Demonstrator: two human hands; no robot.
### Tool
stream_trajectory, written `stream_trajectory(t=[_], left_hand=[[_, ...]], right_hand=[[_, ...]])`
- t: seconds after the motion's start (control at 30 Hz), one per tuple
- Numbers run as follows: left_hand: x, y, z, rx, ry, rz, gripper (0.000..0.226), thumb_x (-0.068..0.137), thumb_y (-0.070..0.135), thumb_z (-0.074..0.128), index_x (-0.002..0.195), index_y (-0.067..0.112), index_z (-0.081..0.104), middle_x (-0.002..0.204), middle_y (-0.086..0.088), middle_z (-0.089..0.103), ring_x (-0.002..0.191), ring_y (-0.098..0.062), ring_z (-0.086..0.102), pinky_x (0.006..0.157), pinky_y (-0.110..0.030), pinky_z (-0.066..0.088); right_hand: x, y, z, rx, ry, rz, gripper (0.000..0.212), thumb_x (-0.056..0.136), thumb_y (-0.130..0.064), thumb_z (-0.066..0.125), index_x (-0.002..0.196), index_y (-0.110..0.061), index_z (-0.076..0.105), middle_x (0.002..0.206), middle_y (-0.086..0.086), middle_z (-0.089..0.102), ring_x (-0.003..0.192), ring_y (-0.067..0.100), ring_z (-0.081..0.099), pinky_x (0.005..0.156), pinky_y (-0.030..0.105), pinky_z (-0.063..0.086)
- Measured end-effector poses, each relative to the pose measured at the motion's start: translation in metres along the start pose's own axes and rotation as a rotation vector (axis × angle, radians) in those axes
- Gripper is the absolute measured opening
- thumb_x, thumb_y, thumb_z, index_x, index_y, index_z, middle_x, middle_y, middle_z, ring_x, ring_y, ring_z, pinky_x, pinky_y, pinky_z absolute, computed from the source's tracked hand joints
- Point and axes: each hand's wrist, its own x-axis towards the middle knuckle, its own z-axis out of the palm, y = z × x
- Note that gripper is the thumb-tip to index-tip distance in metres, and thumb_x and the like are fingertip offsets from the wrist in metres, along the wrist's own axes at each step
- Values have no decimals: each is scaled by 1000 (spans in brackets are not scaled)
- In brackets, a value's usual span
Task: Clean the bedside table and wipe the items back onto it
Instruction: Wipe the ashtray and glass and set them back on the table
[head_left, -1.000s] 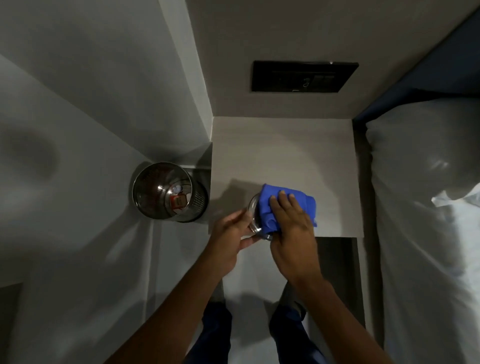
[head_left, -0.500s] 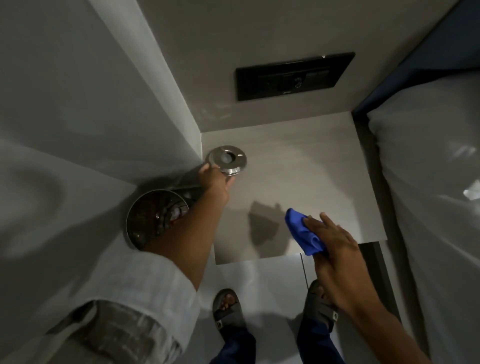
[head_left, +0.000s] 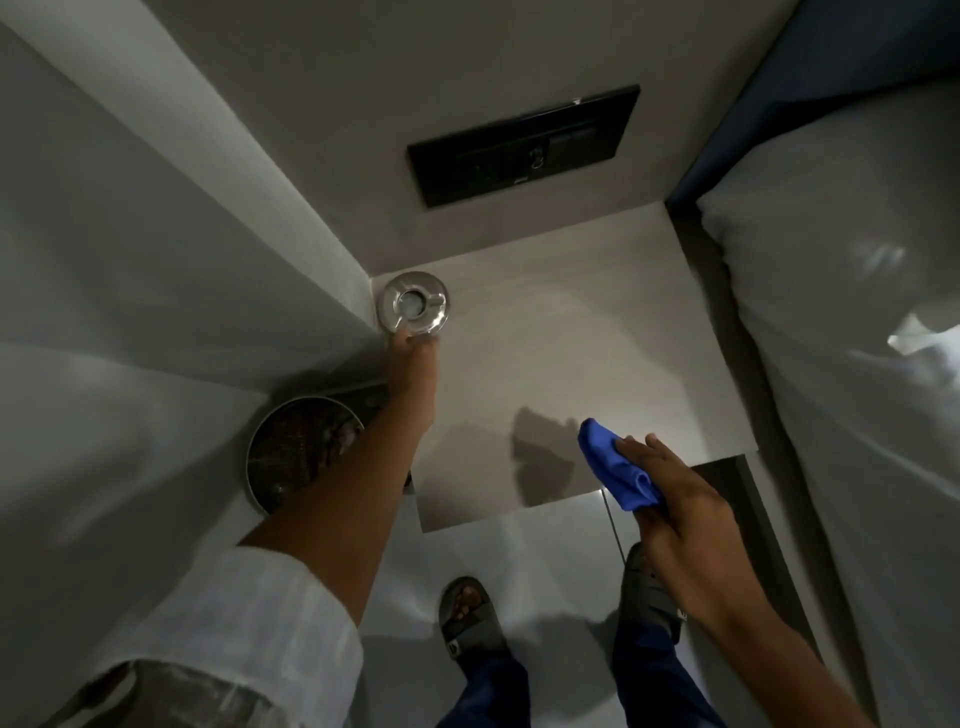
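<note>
A round metal ashtray (head_left: 414, 303) with a polished, reflective rim and a pale circular recess at its centre is located at the far left corner of the bedside table (head_left: 597, 364), just beside the two walls that meet there. Its near edge is touched by the fingertips of the left hand (head_left: 413, 358), which is extended across the tabletop; whether the rim is pinched or merely touched cannot be determined. A crumpled blue cloth (head_left: 618, 470) is gripped in the right hand (head_left: 675, 514) above the table's near right edge. A cylindrical metal waste bin (head_left: 296, 457) is positioned on the floor just beside the table's left side, partly covered by the left forearm; dark, blurred contents are visible inside but cannot be identified. A black switch panel (head_left: 524, 145) is mounted on the wall above the table.
</note>
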Motion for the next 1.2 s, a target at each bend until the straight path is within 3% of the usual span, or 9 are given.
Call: stream_trajectory(t=[0.13,0.33,0.5,0.63,0.73,0.93,1.03,1.1,1.2], left_hand=[[-47,-12,23,327,-14,203,42,86,6,59,128,11,60,129,-13,64,117,-28,60,98,-33,47],[-142,2,101,391,-212,556,30,85,6,52,104,24,67,101,0,73,89,-18,68,75,-24,53],[-231,27,179,420,-339,880,30,85,13,51,105,31,64,98,11,67,82,-5,62,70,-15,49],[-305,46,247,440,-405,1154,26,91,11,53,111,21,68,107,1,70,92,-15,66,71,-26,53],[-345,52,297,507,-478,1350,26,91,9,55,112,15,71,106,-3,73,98,-21,66,78,-32,55],[-375,53,387,1095,-552,1385,54,101,26,49,151,12,32,162,-12,28,150,-27,23,122,-40,20],[-371,55,402,1157,-408,1433,67,96,19,58,153,13,23,160,-14,27,146,-28,30,120,-38,25],[-369,60,403,1086,-442,1412,69,90,11,62,150,14,28,152,-11,39,137,-26,41,113,-34,33],[-370,67,379,724,-750,923,79,77,18,77,145,20,38,134,-8,58,122,-22,55,98,-29,45]], right_hand=[[-3,7,-22,53,75,51,56,87,0,52,132,-33,50,119,-6,63,86,9,62,74,32,52],[-17,34,-81,129,316,91,35,93,-10,48,126,-22,50,70,-5,61,56,5,56,49,15,40],[-32,74,-150,204,585,162,30,88,-20,41,118,-22,45,72,-11,55,65,-6,55,55,5,38],[-44,111,-210,255,765,208,34,90,-26,37,124,-30,37,87,4,59,68,9,54,60,21,37],[-48,133,-246,259,873,236,38,90,-24,39,127,-35,38,89,-9,58,68,5,54,57,18,37],[-61,168,-284,291,934,247,30,91,-25,40,120,-29,44,86,-17,52,66,-3,51,57,20,37],[-65,174,-284,288,891,249,32,93,-23,42,124,-30,45,91,-12,57,70,-1,53,61,27,42],[-63,175,-281,268,840,243,41,97,-21,42,138,-30,39,117,-5,61,95,6,59,79,34,51],[-60,164,-270,297,733,181,49,99,-17,42,146,-29,34,148,-5,45,131,9,45,109,31,39]])
